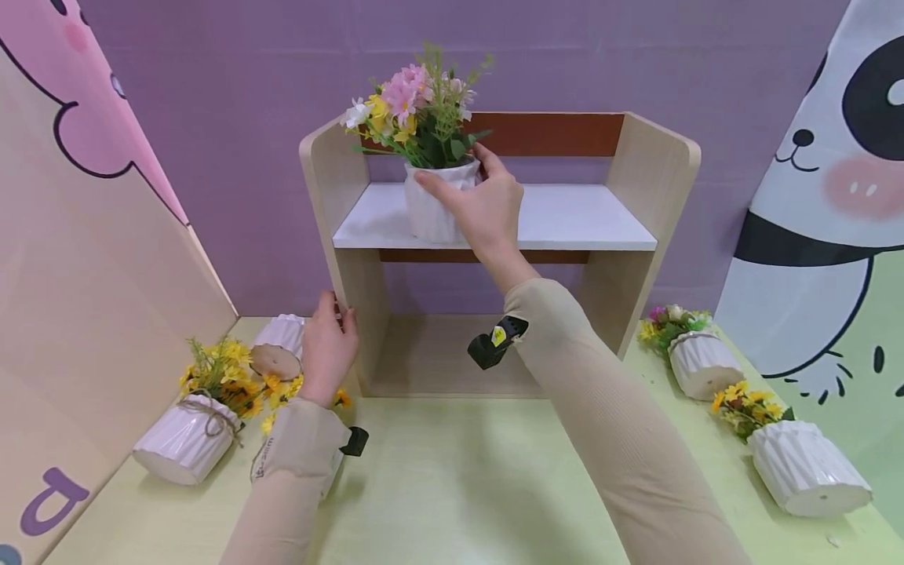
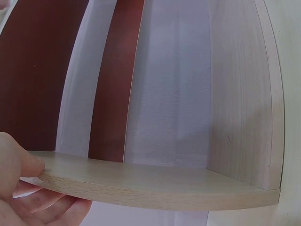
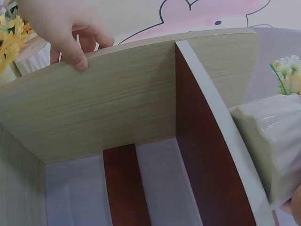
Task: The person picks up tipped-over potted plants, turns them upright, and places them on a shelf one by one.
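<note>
Positions refer to the wooden shelf unit point(image 1: 579, 216) as seen in the head view.

1. Left wall panel point(image 1: 120, 298), left of the shelf unit: carries one slanted purple character point(image 1: 65, 484) near its lower edge, forward of the unit. The character resembles a lowercase "d"; the exact letter cannot be confirmed. A grey-blue printed shape point(image 1: 9, 554) below it is cut off by the frame edge and cannot be identified.

2. Black wrist camera point(image 1: 486, 352), in front of the unit's lower compartment: bears a yellow label point(image 1: 500, 336) with a dark mark, too small to read.

3. Left sleeve cuff point(image 1: 307, 439), forward of the unit's left side: bears small dark print point(image 1: 264, 457), illegible.
</note>
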`<state>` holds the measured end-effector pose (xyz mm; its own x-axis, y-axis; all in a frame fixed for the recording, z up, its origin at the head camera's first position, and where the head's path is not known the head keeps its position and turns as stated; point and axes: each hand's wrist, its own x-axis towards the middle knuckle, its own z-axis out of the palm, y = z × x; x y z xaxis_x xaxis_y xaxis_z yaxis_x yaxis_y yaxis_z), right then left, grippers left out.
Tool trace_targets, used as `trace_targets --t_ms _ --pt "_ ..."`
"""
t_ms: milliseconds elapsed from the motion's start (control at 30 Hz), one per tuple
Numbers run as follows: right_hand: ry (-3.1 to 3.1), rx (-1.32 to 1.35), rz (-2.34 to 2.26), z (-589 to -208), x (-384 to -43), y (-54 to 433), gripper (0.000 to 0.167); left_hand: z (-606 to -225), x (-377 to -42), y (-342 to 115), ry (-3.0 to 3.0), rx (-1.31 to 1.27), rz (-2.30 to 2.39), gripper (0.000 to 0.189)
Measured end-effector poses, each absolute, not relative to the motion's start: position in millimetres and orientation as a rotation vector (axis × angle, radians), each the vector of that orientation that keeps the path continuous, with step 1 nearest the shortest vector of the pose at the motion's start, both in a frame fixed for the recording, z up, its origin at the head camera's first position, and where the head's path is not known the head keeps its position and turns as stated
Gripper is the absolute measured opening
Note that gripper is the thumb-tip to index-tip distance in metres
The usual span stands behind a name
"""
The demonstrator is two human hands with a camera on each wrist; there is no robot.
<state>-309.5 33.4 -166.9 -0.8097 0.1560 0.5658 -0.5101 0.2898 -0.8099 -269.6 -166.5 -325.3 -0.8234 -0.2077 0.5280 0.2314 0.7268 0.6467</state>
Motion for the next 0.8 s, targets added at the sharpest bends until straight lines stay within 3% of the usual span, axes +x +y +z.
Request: trace_targets --t_ms 800 --pt "-2.120 0.264 1.495 -164 -325 8 0.090 -325 -267 -165 -2.335 -0.006 -0.979 0.025"
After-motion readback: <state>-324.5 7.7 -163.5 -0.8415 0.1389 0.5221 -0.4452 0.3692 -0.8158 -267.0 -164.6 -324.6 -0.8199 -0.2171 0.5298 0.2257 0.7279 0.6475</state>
